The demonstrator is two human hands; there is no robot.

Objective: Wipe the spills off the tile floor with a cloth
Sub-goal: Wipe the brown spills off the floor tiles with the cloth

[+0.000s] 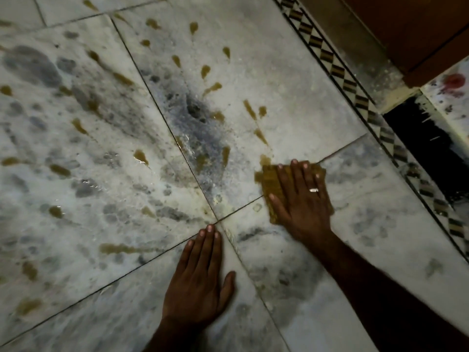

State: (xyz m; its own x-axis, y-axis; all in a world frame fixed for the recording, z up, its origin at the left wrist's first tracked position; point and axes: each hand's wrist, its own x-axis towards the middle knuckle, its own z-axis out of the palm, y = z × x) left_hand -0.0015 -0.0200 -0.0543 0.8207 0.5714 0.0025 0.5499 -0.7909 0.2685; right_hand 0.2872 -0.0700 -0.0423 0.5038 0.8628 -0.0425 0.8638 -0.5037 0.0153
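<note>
A: Cloth position?
B: The cloth [270, 179], yellow-brown, lies flat on the tile floor [279, 72] toward its right edge, just short of the patterned border strip [355, 97]. It sits over a grout line, and its far-left corner touches one of the brown spills [264, 158].
A: Hands?
B: Well apart. The right hand [302, 199] is spread flat on the cloth, fingers straight, pressing it and not curled round it. The left hand [200, 278] is flat on bare tile nearer the person, fingers together, tips at the grout cross where four tiles meet. It holds nothing; a brace, I judge.
A: How will the cloth handle?
B: Soft, thin, light; likely damp and heavier where soaked. It should slide easily on wet tile under a flat palm, but may bunch at the edges. Best hold: palm centred, fingers spread toward its corners.
A: Work left?
B: Most of it. Spills dot the far and left parts of the floor.
A: Containers?
B: None in view; no bucket or basin shows.
</note>
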